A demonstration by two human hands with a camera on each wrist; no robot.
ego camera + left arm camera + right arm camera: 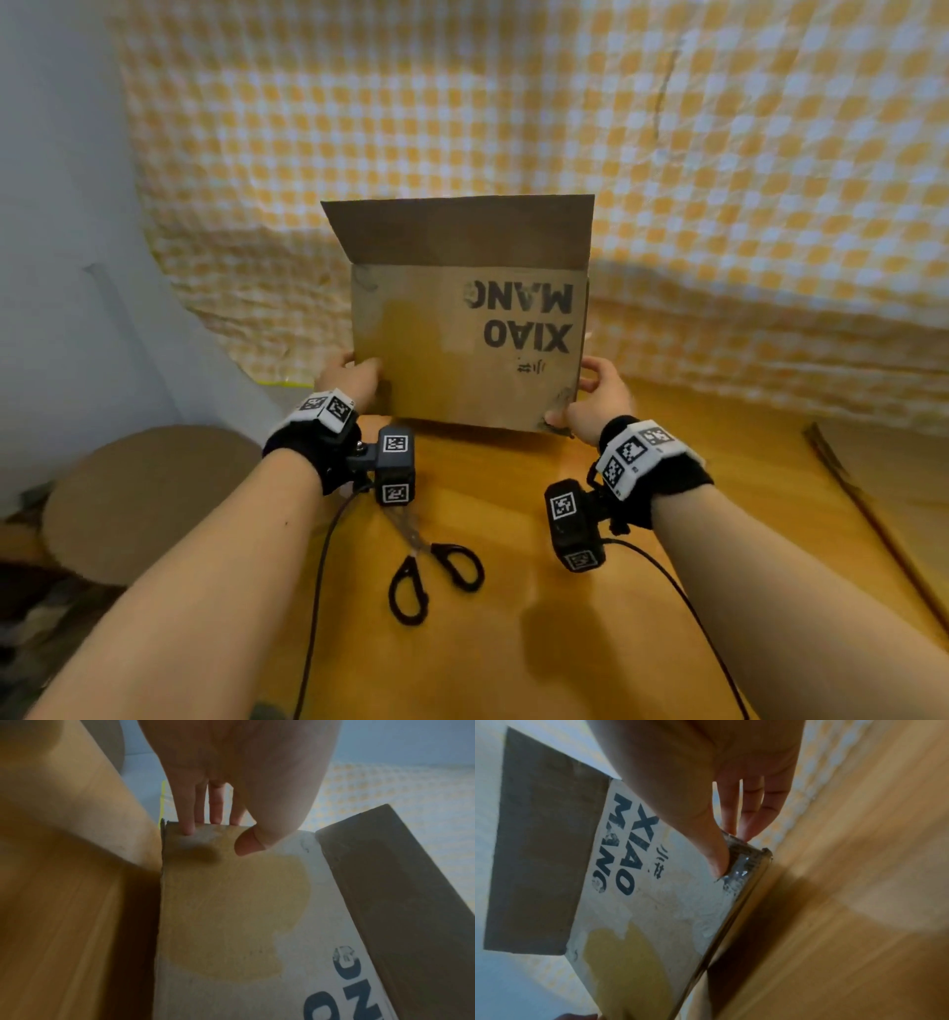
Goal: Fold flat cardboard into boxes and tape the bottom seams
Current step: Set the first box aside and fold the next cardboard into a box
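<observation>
The left hand pinches the cardboard box at its lower left edge, thumb on the printed face, fingers behind. The right hand grips the box's lower right corner likewise, thumb in front. The box stands between them on the wooden table, both hands equally near. Its long axis runs side to side; the lettering reads upside down, and one flap rises from the box's top edge. Scissors lie on the person's side of the box.
</observation>
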